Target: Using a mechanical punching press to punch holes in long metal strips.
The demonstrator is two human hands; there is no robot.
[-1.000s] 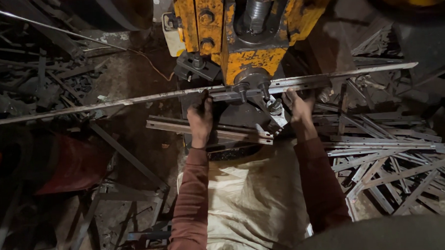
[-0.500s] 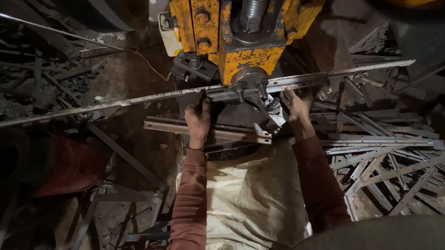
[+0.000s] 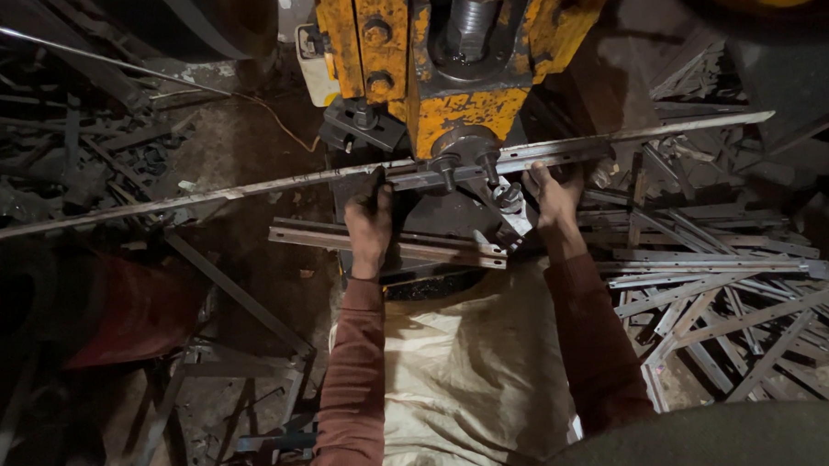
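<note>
Both hands, left (image 3: 370, 227) and right (image 3: 551, 196), have fingers closed on the strip (image 3: 248, 189) lying under the yellow press (image 3: 455, 75); so close to the punch (image 3: 465, 158), they could get crushed.

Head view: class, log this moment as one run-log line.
left hand: grips metal strip | right hand: grips strip | strip: under yellow press

The single head view looks steeply down from close above, facing forward onto the yellow press (image 3: 455, 66) and the floor (image 3: 246, 156) around it.
</note>
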